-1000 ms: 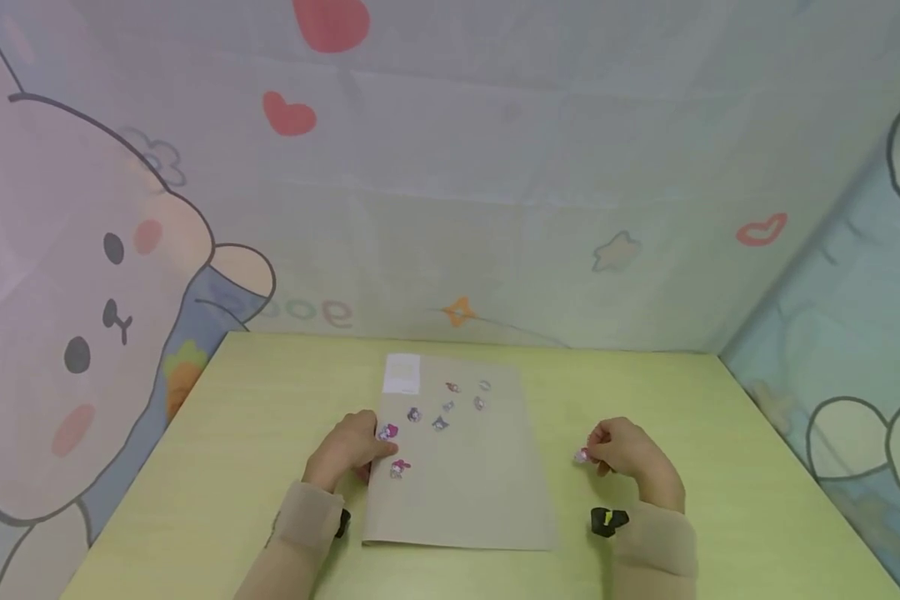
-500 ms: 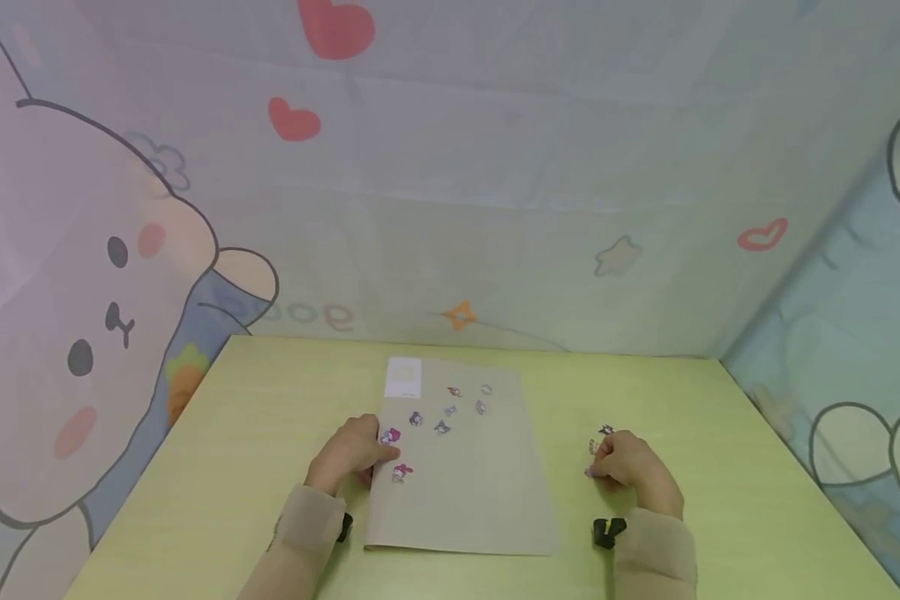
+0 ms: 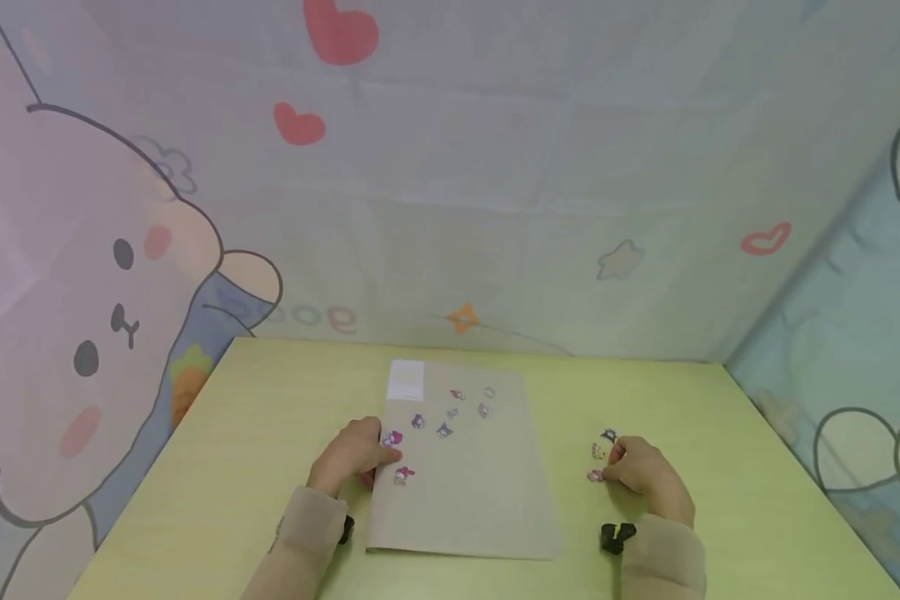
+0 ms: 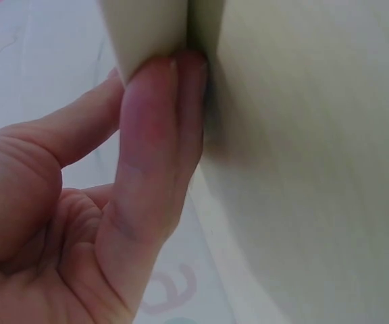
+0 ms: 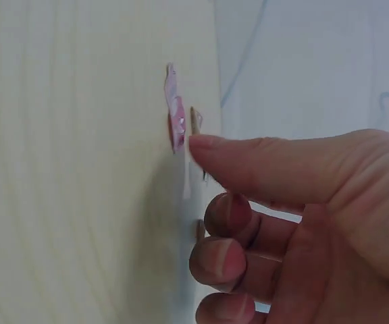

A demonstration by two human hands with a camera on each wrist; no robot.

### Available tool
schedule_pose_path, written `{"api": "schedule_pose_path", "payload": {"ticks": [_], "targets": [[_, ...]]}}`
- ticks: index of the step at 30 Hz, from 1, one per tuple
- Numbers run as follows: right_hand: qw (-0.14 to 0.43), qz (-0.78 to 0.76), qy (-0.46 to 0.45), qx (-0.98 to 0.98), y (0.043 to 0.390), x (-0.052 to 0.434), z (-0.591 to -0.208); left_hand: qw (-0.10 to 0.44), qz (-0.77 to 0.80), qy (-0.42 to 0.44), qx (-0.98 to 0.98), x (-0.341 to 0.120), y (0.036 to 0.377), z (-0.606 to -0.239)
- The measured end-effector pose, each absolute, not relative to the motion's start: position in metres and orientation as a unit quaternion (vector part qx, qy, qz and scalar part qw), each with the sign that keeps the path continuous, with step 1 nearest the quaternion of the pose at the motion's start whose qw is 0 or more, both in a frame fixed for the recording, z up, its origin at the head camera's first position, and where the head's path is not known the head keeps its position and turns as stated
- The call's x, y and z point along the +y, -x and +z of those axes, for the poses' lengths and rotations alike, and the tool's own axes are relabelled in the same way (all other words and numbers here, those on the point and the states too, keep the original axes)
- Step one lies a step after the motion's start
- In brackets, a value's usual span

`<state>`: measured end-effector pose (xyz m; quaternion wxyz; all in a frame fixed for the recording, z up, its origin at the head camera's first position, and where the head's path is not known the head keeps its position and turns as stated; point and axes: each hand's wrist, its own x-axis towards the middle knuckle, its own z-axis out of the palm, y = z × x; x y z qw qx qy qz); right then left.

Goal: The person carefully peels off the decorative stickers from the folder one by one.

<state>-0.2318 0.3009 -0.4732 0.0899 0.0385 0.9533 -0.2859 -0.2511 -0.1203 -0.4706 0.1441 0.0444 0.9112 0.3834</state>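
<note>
My left hand [image 3: 356, 450] grips the left edge of a tan, thin paper-covered booklet [image 3: 487, 500], thumb on top and other fingers underneath. In the left wrist view, the fingers [image 4: 147, 135] lie against the raised edge. Several small cartoon stickers [image 3: 445, 430] are on the cover. To the right of the booklet, my right hand [image 3: 648, 471] is low over the table, with its fingertips right at a yellow sticker [image 3: 602, 451] and a pink sticker [image 3: 596, 476]. A dark sticker [image 3: 609, 434] lies just beyond. I cannot tell whether the right fingers pinch a sticker.
A pale yellow wooden table [image 3: 667, 400] bears it all. Behind and beside stands a cartoon-printed cloth backdrop [image 3: 495, 167]. A white label [image 3: 406, 380] is at the booklet's upper left corner. A black wrist mount [image 3: 617, 537] sits by the right sleeve.
My right hand has brought the pink sticker down and slightly right, and the sticker now shows at the fingertips. Yellow and dark stickers have come into sight. The left hand keeps its grip.
</note>
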Motion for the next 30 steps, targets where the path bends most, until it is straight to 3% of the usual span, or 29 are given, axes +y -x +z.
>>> {"api": "schedule_pose_path", "payload": {"ticks": [8,19,30], "targets": [[0.058,-0.307,-0.009,0.950,0.233,0.282,-0.463,0.145,0.383,-0.043,0.911,-0.120,0.252,-0.477],[0.027,-0.276,0.075,0.958,0.249,0.192,-0.448,0.140,0.384,-0.037,0.912,-0.123,0.251,-0.472],[0.013,-0.213,0.201,0.956,0.230,0.111,-0.449,0.140,0.372,-0.049,0.917,-0.118,0.251,-0.472]]}}
